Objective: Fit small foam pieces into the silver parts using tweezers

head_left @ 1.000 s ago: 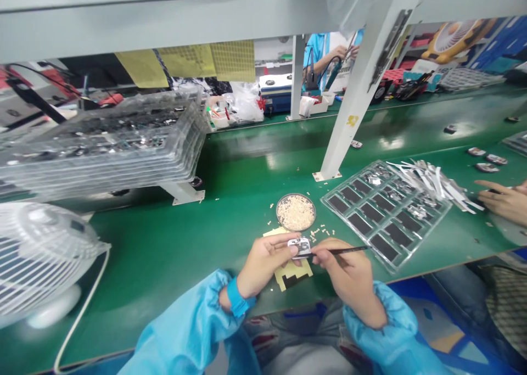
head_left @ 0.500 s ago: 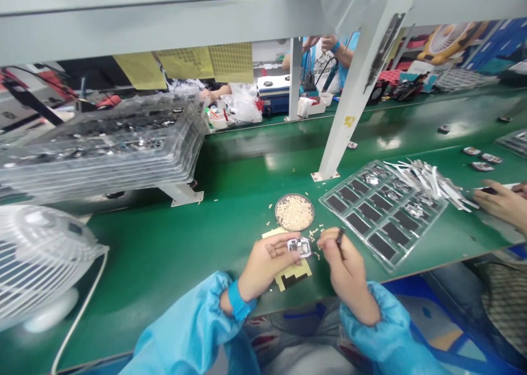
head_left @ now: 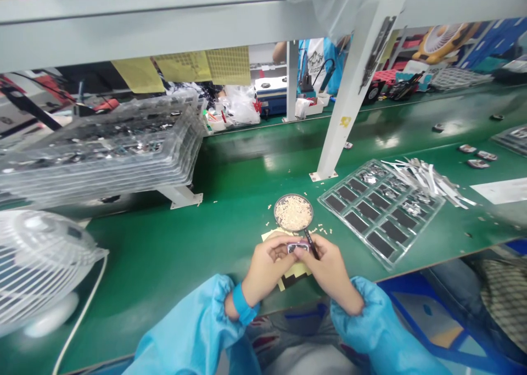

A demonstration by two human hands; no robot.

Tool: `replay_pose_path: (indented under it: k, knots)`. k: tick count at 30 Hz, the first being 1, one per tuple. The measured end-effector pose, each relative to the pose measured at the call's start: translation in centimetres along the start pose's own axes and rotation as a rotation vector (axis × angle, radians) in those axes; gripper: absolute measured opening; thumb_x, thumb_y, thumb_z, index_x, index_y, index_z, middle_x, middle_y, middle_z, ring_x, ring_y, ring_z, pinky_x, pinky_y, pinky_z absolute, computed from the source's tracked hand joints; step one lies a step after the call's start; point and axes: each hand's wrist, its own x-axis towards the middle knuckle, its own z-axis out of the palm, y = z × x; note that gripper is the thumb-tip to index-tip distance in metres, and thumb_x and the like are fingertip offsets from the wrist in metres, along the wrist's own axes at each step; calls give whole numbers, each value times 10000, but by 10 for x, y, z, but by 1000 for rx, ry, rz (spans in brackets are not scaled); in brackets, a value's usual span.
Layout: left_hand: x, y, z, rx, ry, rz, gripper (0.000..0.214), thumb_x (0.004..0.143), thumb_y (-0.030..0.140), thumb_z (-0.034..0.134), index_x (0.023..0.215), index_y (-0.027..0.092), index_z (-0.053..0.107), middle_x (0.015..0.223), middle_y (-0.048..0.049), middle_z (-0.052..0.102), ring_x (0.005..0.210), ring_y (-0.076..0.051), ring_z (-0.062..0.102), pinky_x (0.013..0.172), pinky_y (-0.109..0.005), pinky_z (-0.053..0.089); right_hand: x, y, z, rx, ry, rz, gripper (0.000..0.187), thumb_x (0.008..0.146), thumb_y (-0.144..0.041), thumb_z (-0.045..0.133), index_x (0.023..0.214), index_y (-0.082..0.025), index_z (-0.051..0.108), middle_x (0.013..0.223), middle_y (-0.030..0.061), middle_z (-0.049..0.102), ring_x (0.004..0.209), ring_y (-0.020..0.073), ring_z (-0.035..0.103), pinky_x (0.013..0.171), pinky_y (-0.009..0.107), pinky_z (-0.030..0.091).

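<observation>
My left hand [head_left: 263, 266] and my right hand [head_left: 327, 269] meet near the front edge of the green bench. Between their fingertips they pinch a small silver metal part [head_left: 298, 247]. My right hand also grips a thin dark tool [head_left: 311, 244], its tip pointing up toward a round dish [head_left: 293, 212] of small beige pieces. Under my hands lies a yellow card [head_left: 293, 274]. Loose beige pieces are scattered around the dish.
A clear tray [head_left: 381, 210] of dark rectangular parts lies to the right, with silver strips [head_left: 428, 178] beyond it. Stacked clear trays [head_left: 102, 144] stand on a raised shelf at left, a white fan [head_left: 39, 265] at near left. A white post [head_left: 343, 117] rises behind the dish.
My right hand has turned the tool from lying sideways to pointing up and has closed in on the metal part. The neighbouring person's hand at right has left the view.
</observation>
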Motion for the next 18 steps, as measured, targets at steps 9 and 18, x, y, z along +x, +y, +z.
replay_pose_path:
  k: [9, 18]
  knots:
    - [-6, 16, 5, 392, 49, 59, 218, 851, 202, 666, 1037, 181, 777, 884, -66, 699, 777, -171, 603, 708, -256, 460, -1, -3, -2, -51, 16, -106, 267, 839, -420, 700, 835, -163, 628, 799, 39, 674, 745, 182, 601, 676, 271, 480]
    - [-10, 12, 5, 356, 86, 10, 217, 841, 252, 680, 1018, 182, 785, 826, -66, 676, 753, -173, 593, 686, -254, 456, -4, 0, 0, -83, 45, -70, 334, 819, -467, 716, 774, -154, 608, 674, 2, 587, 608, 131, 499, 563, 238, 403]
